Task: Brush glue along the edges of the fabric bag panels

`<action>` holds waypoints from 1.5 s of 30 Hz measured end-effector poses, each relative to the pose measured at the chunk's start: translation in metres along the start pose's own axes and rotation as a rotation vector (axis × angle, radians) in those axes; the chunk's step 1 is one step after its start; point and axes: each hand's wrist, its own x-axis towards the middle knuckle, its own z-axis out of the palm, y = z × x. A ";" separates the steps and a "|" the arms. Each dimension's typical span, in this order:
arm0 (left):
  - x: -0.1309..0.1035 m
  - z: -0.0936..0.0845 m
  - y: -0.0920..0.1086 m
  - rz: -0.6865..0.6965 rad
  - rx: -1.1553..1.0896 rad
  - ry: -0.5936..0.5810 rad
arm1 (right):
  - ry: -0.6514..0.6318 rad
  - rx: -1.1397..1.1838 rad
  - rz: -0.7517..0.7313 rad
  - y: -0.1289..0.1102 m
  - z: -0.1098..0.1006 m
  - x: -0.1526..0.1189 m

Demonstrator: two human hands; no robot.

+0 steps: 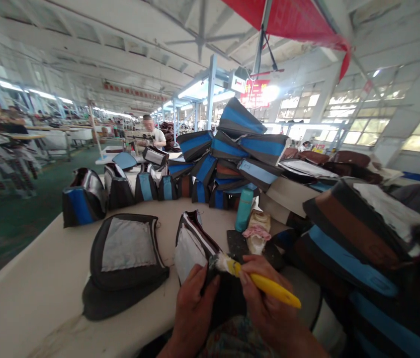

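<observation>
A yellow-handled brush (269,287) is gripped in my right hand (265,293), its pale bristles against the dark edge of a bag piece (191,251). My left hand (197,303) pinches that same piece just left of the bristles. The piece is dark grey with a whitish panel, and it stands tilted in front of me; its lower part is hidden by my hands. Left of it, a flat dark bag piece with a grey-white panel (129,243) lies on the table. Beyond my right hand is a whitish container (259,238) with a pink band.
On the pale table (45,268), bag pieces with blue stripes (83,204) stand in a row, with a stack (247,144) behind. A teal bottle (244,210) stands near the container. More pieces are heaped at right (359,263). A person (153,132) sits farther back.
</observation>
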 end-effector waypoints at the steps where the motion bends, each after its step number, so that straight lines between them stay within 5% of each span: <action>1: -0.001 0.000 -0.001 0.005 -0.001 -0.005 | 0.010 -0.032 0.027 0.003 -0.001 -0.001; 8: -0.002 -0.001 -0.003 0.001 0.023 0.021 | 0.141 -0.074 0.292 0.011 -0.017 0.001; 13: -0.002 -0.002 -0.004 0.020 0.029 0.021 | 0.094 -0.031 0.283 0.009 -0.010 0.004; 16: -0.002 -0.004 -0.002 0.067 0.044 0.011 | 0.169 -0.045 0.365 0.011 -0.012 0.006; 24: -0.002 -0.003 -0.004 0.155 0.098 0.061 | 0.271 0.828 0.915 0.007 -0.009 0.017; 29: -0.006 -0.003 -0.008 0.178 0.121 0.068 | 0.209 1.093 1.103 0.013 -0.014 0.021; 33: -0.008 -0.002 -0.009 0.181 0.136 0.066 | 0.114 1.066 1.077 0.013 -0.022 0.020; 37: -0.009 0.000 -0.010 0.200 0.137 0.069 | 0.165 0.908 0.956 0.013 -0.014 0.024; 45: -0.013 -0.003 -0.008 0.189 0.129 0.000 | 0.034 0.151 0.502 0.023 0.004 0.032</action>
